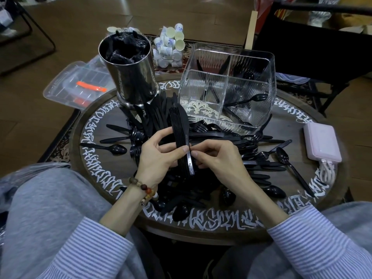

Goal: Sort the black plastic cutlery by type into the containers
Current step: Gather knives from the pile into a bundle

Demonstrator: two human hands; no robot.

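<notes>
My left hand [159, 156] grips an upright stack of black plastic knives [180, 127] above the middle of the round table [94, 141]. My right hand [217, 158] pinches the lower part of the same stack from the right, thumb and forefinger on the front knife's handle. Under and around my hands lies a heap of loose black cutlery [251, 156]: forks, spoons and knives mixed. A clear divided container [227, 87] at the back right holds a few black pieces. A steel cylinder [130, 75] at the back left is filled with black items.
A pink power bank [322, 143] with a white cable lies at the table's right edge. A clear plastic box [78, 85] with orange parts sits off the table's left. A bag of small cups [171, 47] stands behind the containers. My knees are close under the table's near edge.
</notes>
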